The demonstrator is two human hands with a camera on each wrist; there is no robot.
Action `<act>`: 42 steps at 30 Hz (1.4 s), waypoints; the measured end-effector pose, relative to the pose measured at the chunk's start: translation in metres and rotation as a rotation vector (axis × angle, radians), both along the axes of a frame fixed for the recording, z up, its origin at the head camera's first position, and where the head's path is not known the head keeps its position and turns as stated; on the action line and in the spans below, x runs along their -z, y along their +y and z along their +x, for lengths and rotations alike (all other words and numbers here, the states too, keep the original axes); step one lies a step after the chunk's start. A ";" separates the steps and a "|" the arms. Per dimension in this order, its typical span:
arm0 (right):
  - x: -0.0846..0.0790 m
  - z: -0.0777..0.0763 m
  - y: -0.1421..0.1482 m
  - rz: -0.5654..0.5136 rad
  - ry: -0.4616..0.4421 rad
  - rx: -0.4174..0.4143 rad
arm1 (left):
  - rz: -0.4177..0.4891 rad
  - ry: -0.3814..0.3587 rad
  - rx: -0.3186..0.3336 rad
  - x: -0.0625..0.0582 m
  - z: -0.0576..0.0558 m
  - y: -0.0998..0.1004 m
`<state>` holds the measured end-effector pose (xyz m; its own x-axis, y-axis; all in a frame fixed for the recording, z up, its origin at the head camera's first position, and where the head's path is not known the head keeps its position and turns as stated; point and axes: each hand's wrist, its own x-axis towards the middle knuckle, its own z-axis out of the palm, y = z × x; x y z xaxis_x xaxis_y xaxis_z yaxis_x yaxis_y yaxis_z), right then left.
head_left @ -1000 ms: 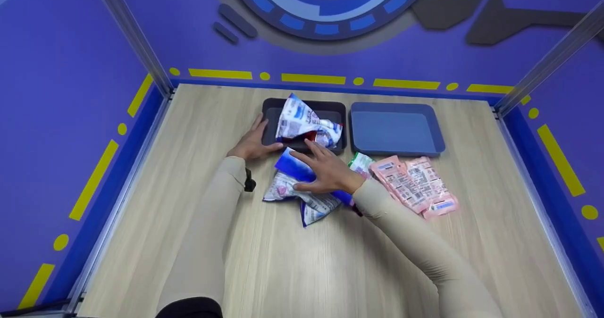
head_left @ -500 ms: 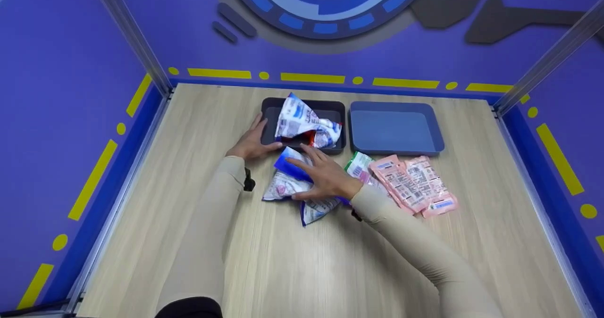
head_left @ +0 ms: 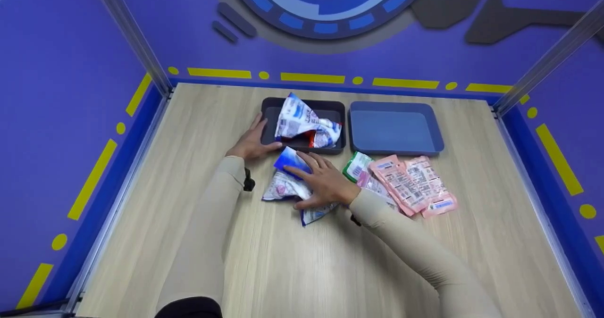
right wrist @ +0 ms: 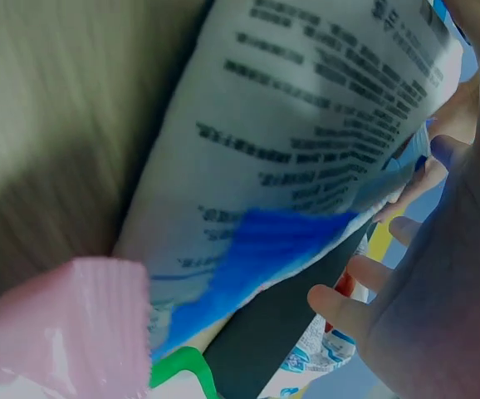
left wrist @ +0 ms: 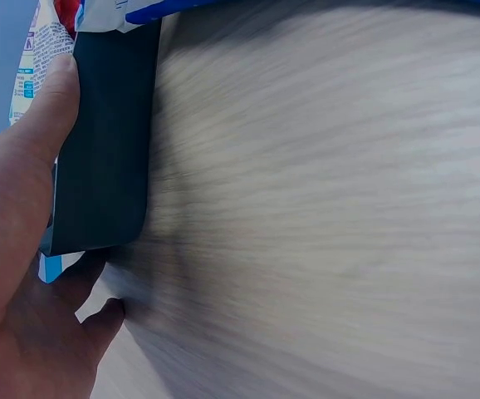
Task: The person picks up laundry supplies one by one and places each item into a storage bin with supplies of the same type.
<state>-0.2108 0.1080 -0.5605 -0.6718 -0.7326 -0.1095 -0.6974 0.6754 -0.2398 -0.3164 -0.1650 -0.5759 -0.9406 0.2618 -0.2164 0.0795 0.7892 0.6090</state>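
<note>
My left hand (head_left: pixel 251 143) rests at the left front corner of a dark grey tray (head_left: pixel 271 104), thumb along the front rim and fingers along the side. In the left wrist view the thumb lies on the top of the tray wall (left wrist: pixel 107 150). A crumpled white, blue and red printed bag (head_left: pixel 297 117) sits inside that tray. Just in front of it lies a white and blue bag (head_left: pixel 282 185), printed with dark text. Above it my right hand (head_left: pixel 328 181) spreads its fingers. Partly hidden under that hand is another white and blue bag (head_left: pixel 311 216).
A blue-grey tray (head_left: pixel 394 131) stands right beside the dark one. In front of it, two pink printed pouches (head_left: pixel 401 188) overlap a bag with a green edge (head_left: pixel 357 164). Purple walls (head_left: pixel 330 58) bound the wooden table (head_left: pixel 302 261) at the back and sides.
My right hand has drawn back slightly toward the front, over the white and blue bags, uncovering more of the green-edged bag. My left hand and both trays have stayed put.
</note>
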 end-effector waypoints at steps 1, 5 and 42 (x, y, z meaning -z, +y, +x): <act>0.001 0.001 0.000 0.010 0.000 0.001 | 0.003 0.003 0.000 0.000 0.000 0.000; 0.005 0.003 -0.002 0.041 -0.002 0.007 | 0.003 0.009 0.002 0.001 -0.001 -0.001; 0.017 0.017 -0.009 0.112 -0.060 0.108 | 0.028 0.015 0.009 -0.001 0.002 -0.001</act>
<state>-0.1939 0.0985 -0.5780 -0.7356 -0.6376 -0.2288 -0.6062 0.7704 -0.1978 -0.3147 -0.1661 -0.5753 -0.9410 0.2763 -0.1952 0.0959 0.7712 0.6293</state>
